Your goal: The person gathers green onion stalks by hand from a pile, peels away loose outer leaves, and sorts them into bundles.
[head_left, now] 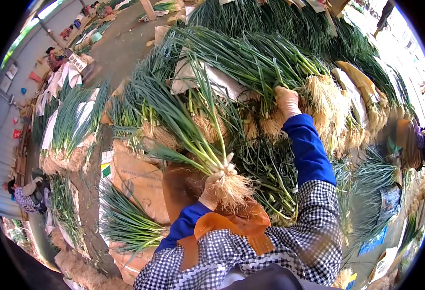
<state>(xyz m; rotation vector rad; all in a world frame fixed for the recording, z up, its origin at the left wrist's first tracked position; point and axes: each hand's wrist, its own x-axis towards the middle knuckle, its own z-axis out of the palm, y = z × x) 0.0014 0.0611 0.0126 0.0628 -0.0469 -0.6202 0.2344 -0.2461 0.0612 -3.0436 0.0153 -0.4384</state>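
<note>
The left hand point(208, 192) is wrapped round a bunch of green onions point(193, 142) just above the roots, holding it over the person's lap, its long leaves fanning up and to the left and its pale roots hanging. The right hand point(287, 101) reaches forward, fingers curled closed about a green stalk point(278, 77) at the near edge of a big heap of onions point(251, 55). Below that arm, loose leaf scraps point(275, 181) cover the ground. To the left, a small pile of onions point(130, 217) lies on a creased tan sheet point(137, 176). The bare floor point(120, 31) is brownish grey, running back between rows of onions beside a pale ribbed wall point(3, 157). More bundles point(72, 123), roots toward the camera, lie along the left, where a person in a checked top point(26, 198) bends low. A blue bag point(390, 200) lies among onions on the right.
</note>
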